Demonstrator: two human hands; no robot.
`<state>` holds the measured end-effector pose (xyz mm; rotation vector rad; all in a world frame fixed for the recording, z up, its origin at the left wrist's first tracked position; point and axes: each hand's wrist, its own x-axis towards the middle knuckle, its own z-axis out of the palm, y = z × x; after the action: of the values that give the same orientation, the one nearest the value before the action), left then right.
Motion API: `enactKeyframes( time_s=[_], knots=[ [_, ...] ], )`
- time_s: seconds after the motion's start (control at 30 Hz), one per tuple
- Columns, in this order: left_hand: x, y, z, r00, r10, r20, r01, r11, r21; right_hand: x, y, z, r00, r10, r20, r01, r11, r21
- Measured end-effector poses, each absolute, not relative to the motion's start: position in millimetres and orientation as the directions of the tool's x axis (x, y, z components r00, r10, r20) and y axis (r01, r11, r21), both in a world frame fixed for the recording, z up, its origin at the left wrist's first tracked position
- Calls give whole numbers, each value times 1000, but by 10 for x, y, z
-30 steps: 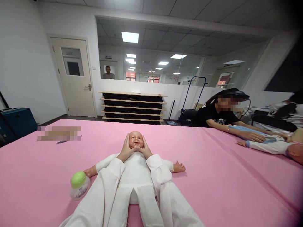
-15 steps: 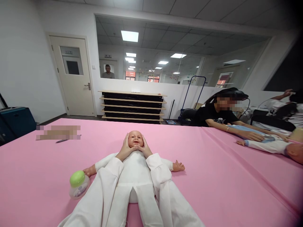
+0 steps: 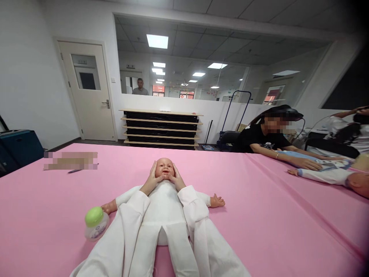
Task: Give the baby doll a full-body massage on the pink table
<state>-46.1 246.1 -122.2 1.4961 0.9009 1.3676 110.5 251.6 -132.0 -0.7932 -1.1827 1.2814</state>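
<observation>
You're mid face-hold: your left hand and right hand cup the cheeks of the baby doll, palms pressed flat, fingers spread, thumbs near chin. Doll lies on its back at frame centre on the pink table; green-cap bottle sits lower left. Next move prob. needs light, even pressure w/ both thumbs.

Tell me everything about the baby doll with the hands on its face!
The doll lies on its back on the pink table, head away from the camera. It has a bald, smiling plastic-looking head and wears a white suit. Its arms stretch out sideways, bare little hands showing. The left hand and right hand cup its cheeks. White sleeves lie over its body. A green-capped bottle stands by one hand.
</observation>
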Motion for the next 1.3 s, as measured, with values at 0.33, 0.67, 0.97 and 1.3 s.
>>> enactKeyframes(
  time_s=[0.33,0.67,0.97,1.3],
  knots=[
    [-459,2459,-1224,118,928,354,-3,-356,934,1105,2460,-1261,-100,971,216,-286,180,-941],
    [-444,2470,-1239,110,931,349,9,-352,936,1115,2449,-1241,-120,969,214,-308,168,-936],
    [-520,2434,-1188,174,929,325,-100,-312,945,1125,2484,-1272,-132,974,184,-354,127,-927],
    [-547,2216,-977,124,953,276,-65,-270,961,1107,2284,-1134,-7,986,169,-280,160,-946]
  ],
)
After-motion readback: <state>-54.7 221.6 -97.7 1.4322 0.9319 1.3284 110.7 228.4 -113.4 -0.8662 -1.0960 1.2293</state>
